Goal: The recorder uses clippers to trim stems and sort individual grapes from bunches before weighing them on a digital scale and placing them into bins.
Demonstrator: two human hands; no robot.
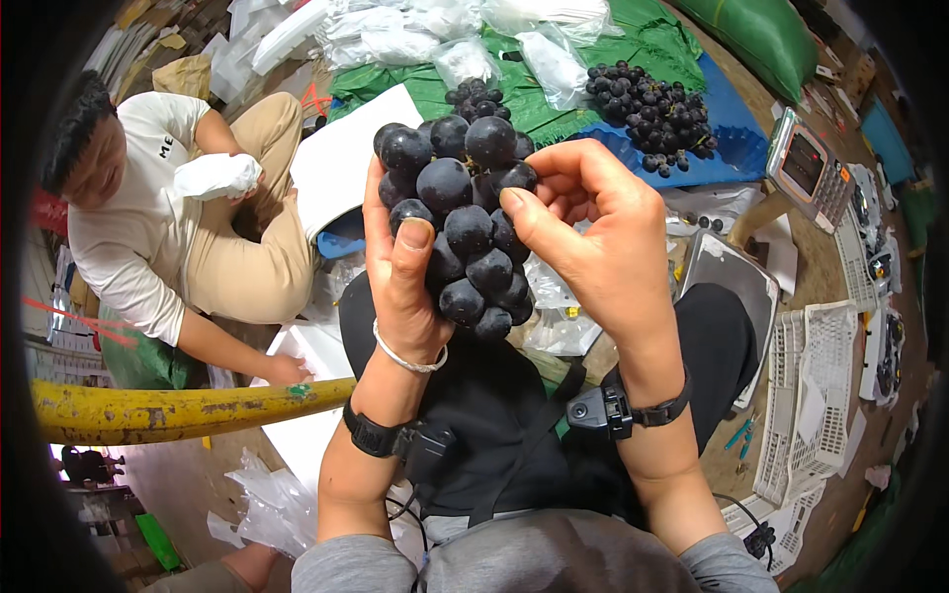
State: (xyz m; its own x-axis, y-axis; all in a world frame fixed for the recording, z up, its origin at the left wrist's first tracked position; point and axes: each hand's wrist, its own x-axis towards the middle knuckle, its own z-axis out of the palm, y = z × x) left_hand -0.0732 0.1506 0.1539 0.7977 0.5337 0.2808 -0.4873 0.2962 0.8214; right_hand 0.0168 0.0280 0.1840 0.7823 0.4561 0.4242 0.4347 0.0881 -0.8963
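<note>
A bunch of dark purple-black grapes (468,229) is held up in front of me above my lap. My left hand (403,282) is wrapped round its left side, thumb across the front. At the upper right of the bunch, my right hand (605,232) pinches at a grape with thumb and fingertips; the other fingers are curled. Behind it lies a smaller cluster of dark grapes (476,99) on green sheeting. A larger heap of dark grapes (652,114) rests on a blue sheet (730,128) at the far right.
At left, a seated person (148,198) holds a white wrapped bundle (217,176). A yellow pole (188,410) crosses from the left edge toward my left forearm. On the right are a digital scale (811,168), white plastic crates (816,395) and teal-handled snips (743,437). Clear plastic bags (400,35) lie behind.
</note>
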